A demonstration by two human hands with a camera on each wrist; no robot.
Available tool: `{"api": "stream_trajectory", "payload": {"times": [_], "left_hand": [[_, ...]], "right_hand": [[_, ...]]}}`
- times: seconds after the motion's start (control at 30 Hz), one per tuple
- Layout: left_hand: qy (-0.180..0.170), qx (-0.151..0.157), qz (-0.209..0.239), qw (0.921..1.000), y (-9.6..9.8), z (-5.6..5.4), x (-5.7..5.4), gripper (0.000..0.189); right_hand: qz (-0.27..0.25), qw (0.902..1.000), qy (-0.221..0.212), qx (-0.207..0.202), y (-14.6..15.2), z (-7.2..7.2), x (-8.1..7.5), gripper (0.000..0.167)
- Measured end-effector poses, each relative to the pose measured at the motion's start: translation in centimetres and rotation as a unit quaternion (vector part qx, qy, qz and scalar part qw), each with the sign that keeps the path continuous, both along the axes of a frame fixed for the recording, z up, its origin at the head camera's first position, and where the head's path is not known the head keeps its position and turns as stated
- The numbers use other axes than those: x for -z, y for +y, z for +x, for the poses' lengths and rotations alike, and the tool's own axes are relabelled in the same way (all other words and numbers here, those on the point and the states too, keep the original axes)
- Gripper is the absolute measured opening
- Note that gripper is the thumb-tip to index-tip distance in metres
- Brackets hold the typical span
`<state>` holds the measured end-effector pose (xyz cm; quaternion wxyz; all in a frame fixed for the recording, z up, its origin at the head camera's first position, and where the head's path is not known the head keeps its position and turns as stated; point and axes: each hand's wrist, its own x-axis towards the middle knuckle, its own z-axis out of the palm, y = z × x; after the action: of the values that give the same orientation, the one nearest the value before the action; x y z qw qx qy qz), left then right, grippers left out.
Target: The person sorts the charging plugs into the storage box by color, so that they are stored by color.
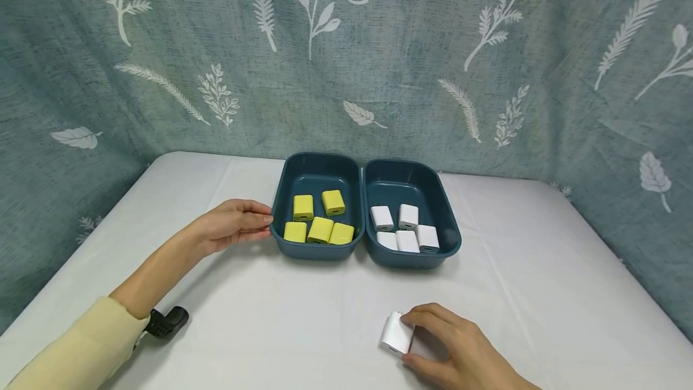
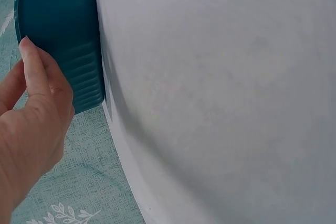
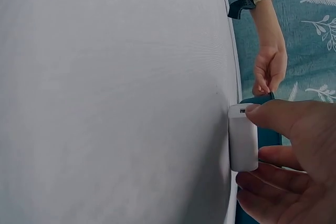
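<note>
In the head view, my right hand (image 1: 460, 345) grips a white charger plug (image 1: 397, 334) low over the front of the table. The right wrist view shows the thumb at the port end of this charger (image 3: 244, 142) and fingers at its other end. My left hand (image 1: 233, 224) holds the left edge of a dark blue bin (image 1: 316, 251) with yellow charger plugs (image 1: 320, 230) inside. Its fingertips meet the bin's rim in the left wrist view. Touching that bin's right side is a second blue bin (image 1: 411, 260), containing several white charger plugs (image 1: 408, 216).
A white cloth (image 1: 260, 330) covers the table. Behind it hangs a green curtain (image 1: 400, 89) with white leaf prints. A black strapped device (image 1: 169, 322) shows at the left wrist, below a pale yellow sleeve (image 1: 81, 342).
</note>
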<state>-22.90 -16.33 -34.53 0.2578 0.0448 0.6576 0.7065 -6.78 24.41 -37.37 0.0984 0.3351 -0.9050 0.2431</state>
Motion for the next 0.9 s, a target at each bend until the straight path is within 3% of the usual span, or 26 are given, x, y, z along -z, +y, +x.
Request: {"api": "stream_trajectory", "payload": {"times": [0.5, 0.9], "left_hand": [[0.0, -0.003, 0.0, 1.0, 0.0, -0.1, 0.1, 0.035], [0.001, 0.001, 0.002, 1.0, 0.0, -0.1, 0.1, 0.034]], "right_hand": [[-0.008, 0.9999, 0.012, 0.006, 0.0, 0.0, -0.3, 0.042], [-0.076, 0.9949, 0.033, -0.057, 0.7, -0.7, -1.7, 0.049]]}}
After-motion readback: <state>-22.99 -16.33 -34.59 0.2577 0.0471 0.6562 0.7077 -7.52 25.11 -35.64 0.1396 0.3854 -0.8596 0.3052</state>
